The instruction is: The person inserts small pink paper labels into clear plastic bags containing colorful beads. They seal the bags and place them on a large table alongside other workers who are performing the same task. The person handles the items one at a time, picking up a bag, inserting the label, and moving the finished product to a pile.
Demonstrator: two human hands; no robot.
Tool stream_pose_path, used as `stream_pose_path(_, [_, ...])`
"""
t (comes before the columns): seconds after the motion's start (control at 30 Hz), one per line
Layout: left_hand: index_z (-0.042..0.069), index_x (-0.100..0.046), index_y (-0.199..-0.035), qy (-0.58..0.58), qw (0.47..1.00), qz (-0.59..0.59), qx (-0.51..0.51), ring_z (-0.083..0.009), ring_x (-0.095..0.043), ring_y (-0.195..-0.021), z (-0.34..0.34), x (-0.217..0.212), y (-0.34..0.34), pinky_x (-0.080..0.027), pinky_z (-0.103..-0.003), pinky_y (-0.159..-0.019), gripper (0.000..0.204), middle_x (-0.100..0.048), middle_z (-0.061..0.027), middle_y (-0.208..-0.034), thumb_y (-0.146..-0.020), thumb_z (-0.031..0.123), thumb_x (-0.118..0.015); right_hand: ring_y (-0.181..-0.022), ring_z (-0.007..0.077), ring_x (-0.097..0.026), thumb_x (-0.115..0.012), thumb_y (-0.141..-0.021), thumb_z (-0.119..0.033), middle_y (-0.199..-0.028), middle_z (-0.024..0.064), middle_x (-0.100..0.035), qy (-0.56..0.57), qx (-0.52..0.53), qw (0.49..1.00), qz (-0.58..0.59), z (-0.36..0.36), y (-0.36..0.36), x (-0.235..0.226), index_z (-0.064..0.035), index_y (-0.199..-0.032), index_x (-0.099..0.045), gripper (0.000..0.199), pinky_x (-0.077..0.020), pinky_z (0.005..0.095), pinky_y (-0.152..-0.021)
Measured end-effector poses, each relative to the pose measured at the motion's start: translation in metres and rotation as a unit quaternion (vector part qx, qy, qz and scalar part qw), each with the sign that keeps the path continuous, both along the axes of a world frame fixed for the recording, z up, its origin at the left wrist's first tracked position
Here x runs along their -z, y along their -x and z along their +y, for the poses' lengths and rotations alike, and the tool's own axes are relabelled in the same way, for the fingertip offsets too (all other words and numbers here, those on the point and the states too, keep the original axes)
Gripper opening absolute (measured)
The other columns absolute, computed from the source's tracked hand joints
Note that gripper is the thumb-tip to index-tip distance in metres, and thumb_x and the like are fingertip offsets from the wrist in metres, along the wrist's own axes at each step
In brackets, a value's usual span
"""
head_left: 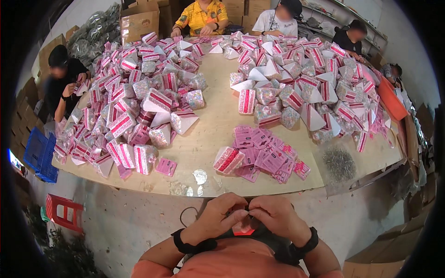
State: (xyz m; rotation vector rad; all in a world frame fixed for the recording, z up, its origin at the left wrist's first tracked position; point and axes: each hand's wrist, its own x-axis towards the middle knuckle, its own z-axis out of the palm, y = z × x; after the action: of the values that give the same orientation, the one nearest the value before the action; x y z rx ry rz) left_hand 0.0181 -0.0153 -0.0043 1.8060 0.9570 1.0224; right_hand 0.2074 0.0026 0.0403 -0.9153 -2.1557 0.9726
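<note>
My left hand (219, 212) and my right hand (279, 215) meet just off the table's near edge, fingers bent in a pinch. Whatever lies between the fingertips is too small and dark to make out. Beyond them on the table is a cake-slice-shaped item (228, 160) with white and dark pink layers. It rests beside a loose heap of pink printed cards (269, 157). To the right, a clear plastic bag (340, 164) holds many thin, dark metal bits. Left of the cards are round clear stickers or scraps (200, 176).
Large piles of wrapped cake-slice items cover the table (213, 92) at left (157, 100) and right (308, 90). Several people work around it. An orange bin (392, 99) stands at the right edge; a red stool (65, 212) and blue crate (41, 155) are on the left.
</note>
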Motion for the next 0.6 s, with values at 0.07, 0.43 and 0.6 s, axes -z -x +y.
stream_pose_path(0.07, [0.001, -0.053, -0.098, 0.038, 0.999, -0.030, 0.008, -0.0150, -0.057, -0.074, -0.002, -0.006, -0.001, -0.046, -0.028, -0.065, 0.024, -0.056, -0.0091, -0.084, -0.083, 0.018, -0.058, -0.075, 0.0303, -0.058, -0.059, -0.078, -0.010, -0.081, 0.0127, -0.059, -0.013, -0.011, 1.000, 0.000, -0.001, 0.000, 0.000, -0.0032, -0.087, -0.057, 0.011, -0.0477, 0.0335, -0.063])
stream_pose_path(0.43, [0.000, -0.050, -0.084, 0.164, 0.977, -0.133, 0.034, -0.0078, -0.054, -0.062, -0.008, -0.007, -0.005, -0.044, -0.023, -0.057, 0.015, -0.059, -0.0044, -0.069, -0.091, 0.013, -0.047, -0.063, 0.0292, -0.055, -0.057, -0.078, -0.007, -0.068, 0.0094, -0.055, -0.096, -0.010, 0.993, -0.064, -0.004, 0.009, 0.014, -0.0058, -0.082, -0.054, 0.006, -0.0430, 0.0357, -0.054])
stream_pose_path(0.6, [0.000, -0.050, -0.084, 0.086, 0.993, -0.076, -0.011, -0.0074, -0.052, -0.061, -0.008, -0.004, -0.005, -0.044, -0.023, -0.056, 0.016, -0.056, -0.0043, -0.069, -0.091, 0.014, -0.048, -0.059, 0.0275, -0.053, -0.058, -0.076, -0.006, -0.065, 0.0089, -0.052, -0.191, 0.006, 0.979, -0.066, -0.004, 0.011, 0.013, -0.0058, -0.083, -0.054, 0.008, -0.0411, 0.0364, -0.051])
